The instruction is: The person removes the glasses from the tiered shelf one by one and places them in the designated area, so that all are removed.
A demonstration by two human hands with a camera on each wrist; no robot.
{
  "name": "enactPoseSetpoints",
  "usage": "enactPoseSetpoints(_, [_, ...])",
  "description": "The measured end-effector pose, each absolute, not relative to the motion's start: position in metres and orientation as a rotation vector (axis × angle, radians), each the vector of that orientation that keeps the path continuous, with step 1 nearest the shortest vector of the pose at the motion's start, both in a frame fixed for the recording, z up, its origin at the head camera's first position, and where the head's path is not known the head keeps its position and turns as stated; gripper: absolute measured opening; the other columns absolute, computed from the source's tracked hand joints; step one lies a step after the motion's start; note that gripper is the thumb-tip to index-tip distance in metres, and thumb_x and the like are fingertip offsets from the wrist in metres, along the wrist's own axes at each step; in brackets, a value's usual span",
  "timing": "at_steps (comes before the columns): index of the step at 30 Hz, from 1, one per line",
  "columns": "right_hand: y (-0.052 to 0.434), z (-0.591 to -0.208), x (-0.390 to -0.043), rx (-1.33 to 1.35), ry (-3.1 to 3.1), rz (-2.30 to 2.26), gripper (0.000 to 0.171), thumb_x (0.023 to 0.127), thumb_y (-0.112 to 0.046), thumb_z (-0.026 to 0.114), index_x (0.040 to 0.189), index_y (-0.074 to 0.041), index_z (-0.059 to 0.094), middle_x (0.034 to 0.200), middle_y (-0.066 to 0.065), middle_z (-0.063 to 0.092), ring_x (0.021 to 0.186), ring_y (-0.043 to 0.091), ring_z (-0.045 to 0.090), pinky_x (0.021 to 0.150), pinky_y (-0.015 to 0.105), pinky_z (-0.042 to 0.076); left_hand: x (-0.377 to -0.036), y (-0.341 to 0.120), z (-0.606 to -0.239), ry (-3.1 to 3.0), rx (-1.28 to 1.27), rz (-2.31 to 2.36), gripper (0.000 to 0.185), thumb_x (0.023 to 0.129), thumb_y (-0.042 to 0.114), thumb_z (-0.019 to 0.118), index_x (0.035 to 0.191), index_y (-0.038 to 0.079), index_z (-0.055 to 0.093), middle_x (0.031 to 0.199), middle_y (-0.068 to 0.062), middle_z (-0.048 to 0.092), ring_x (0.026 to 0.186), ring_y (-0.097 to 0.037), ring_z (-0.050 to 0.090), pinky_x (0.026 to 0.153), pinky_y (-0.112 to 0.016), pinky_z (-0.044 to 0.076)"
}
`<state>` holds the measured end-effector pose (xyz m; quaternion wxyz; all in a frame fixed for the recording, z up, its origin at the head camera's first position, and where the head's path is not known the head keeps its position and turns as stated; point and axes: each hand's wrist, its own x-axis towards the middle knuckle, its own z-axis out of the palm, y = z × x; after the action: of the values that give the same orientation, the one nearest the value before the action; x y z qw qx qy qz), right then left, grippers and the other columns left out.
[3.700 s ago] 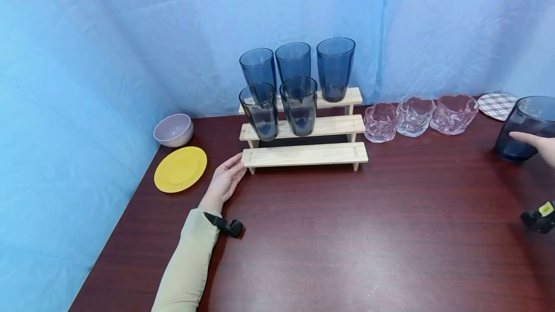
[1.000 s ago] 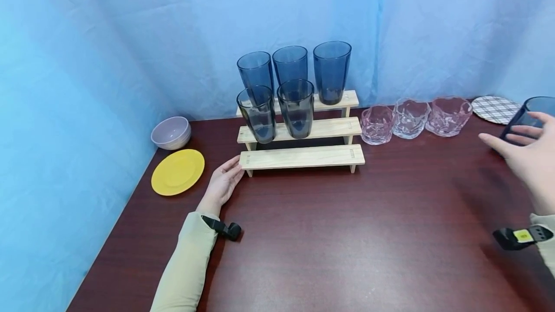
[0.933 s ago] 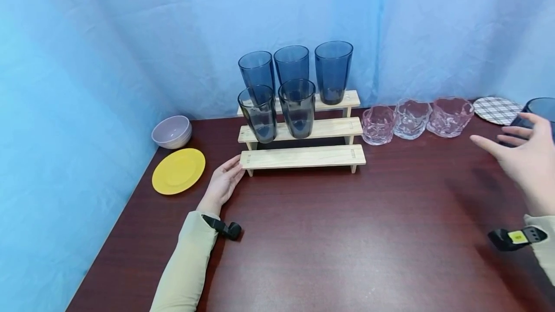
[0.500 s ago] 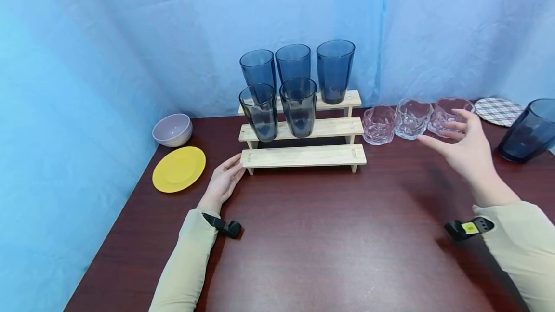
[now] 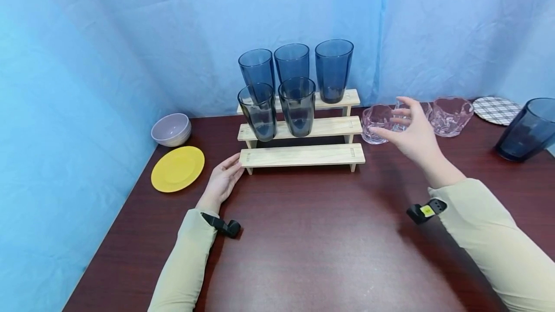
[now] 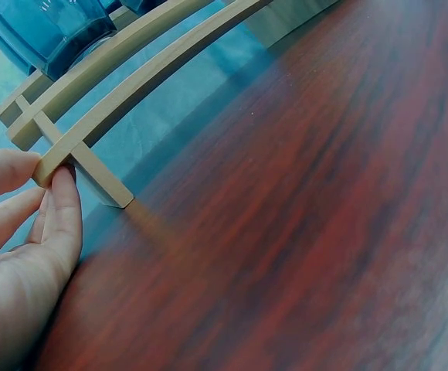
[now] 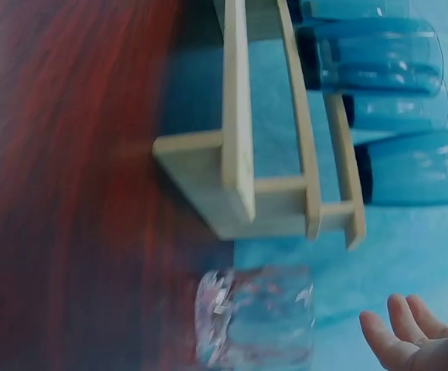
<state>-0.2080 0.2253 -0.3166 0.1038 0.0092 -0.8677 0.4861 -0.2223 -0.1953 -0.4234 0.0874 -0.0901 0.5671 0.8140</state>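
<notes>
Hovering just beside the pink glass (image 5: pixel 375 117), our right hand (image 5: pixel 415 138) holds nothing: its fingers (image 7: pixel 390 348) are apart and gently curved, the thumb well away from them. Our left hand (image 5: pixel 222 180) pinches the left end of the lowest board of the wooden rack (image 5: pixel 303 156), thumb above and fingers beneath. The relation we judge to matter most is the right hand's bearing on the things around it. The pink glass stands on the desk (image 5: pixel 303 235), below our spread fingers in the right wrist view, where a gap shows between them; in the head view our thumb overlaps it. Farther left lies the rack, its boards running left to right, with the rightmost tall blue glass (image 5: pixel 334 72) upright on the top board. Our right hand is nearer to both glasses than our left. Well apart on our right, a separate dark blue glass (image 5: pixel 525 131) stands on the desk. We judge that a straight leftward path passes close to the pink glass's rim.
</notes>
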Motion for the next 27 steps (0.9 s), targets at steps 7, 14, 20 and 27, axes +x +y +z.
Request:
enactPoseSetpoints(7, [0.206, -0.299, -0.222, 0.093, -2.557, 1.485, 0.095, 0.078, -0.036, 0.077, 0.150, -0.018, 0.018, 0.137, 0.021, 0.041, 0.124, 0.037, 0.045, 0.102, 0.051, 0.039, -0.221, -0.195, -0.424, 1.696, -0.260, 2.423, 0.050, 0.099, -0.001, 0.041, 0.147, 0.000, 0.029, 0.150, -0.015, 0.030, 0.094, 0.000, 0.058, 0.083, -0.014, 0.048])
enactPoseSetpoints(14, [0.191, -0.286, -0.232, 0.127, -2.570, 1.504, 0.095, 0.079, -0.037, 0.076, 0.151, -0.020, 0.016, 0.141, 0.020, 0.038, 0.127, 0.037, 0.043, 0.103, 0.051, 0.038, -0.221, -0.195, -0.422, 1.717, -0.245, 2.413, 0.050, 0.098, -0.002, 0.042, 0.147, -0.001, 0.028, 0.149, -0.016, 0.030, 0.094, 0.001, 0.058, 0.084, -0.014, 0.047])
enactPoseSetpoints(20, [0.172, -0.277, -0.240, 0.155, -2.598, 1.543, 0.096, 0.078, -0.037, 0.076, 0.151, -0.023, 0.015, 0.142, 0.020, 0.038, 0.130, 0.035, 0.041, 0.104, 0.052, 0.037, -0.221, -0.196, -0.423, 1.710, -0.251, 2.417, 0.051, 0.098, -0.001, 0.042, 0.147, 0.000, 0.028, 0.149, -0.016, 0.030, 0.095, 0.000, 0.058, 0.083, -0.014, 0.048])
enactPoseSetpoints(27, [0.156, -0.271, -0.248, 0.193, -2.619, 1.550, 0.096, 0.078, -0.039, 0.076, 0.151, -0.025, 0.015, 0.143, 0.017, 0.038, 0.132, 0.032, 0.039, 0.103, 0.052, 0.038, -0.221, -0.196, -0.423, 1.700, -0.260, 2.421, 0.052, 0.098, 0.000, 0.043, 0.147, 0.001, 0.028, 0.150, -0.015, 0.029, 0.099, -0.002, 0.056, 0.085, -0.015, 0.047])
